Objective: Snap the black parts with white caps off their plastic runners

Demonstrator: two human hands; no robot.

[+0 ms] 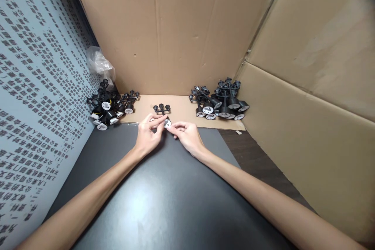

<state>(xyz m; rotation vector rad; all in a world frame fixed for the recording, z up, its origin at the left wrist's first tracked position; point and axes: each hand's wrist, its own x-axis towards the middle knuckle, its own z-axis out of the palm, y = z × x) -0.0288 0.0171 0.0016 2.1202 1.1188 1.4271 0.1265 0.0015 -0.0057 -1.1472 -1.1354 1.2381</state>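
A small black model street lamp [162, 108] with several lantern heads lies with its heads away from me and its round base, with a white disc [167, 123], towards me. My left hand [150, 133] is closed on the lamp beside its base, thumb and fingers pinching it. From the other side, my right hand [186, 136] touches the white disc with thumb and forefinger pressed together. Whatever small part may sit between those right fingertips is too small to make out.
Many similar lamps [225, 103] are heaped at the back right. Another pile [107, 105], some with loose wires, lies at the back left, near a clear plastic bag [100, 63]. Cardboard walls [181, 35] stand behind and right; a printed sheet [38, 78] rises on the left.
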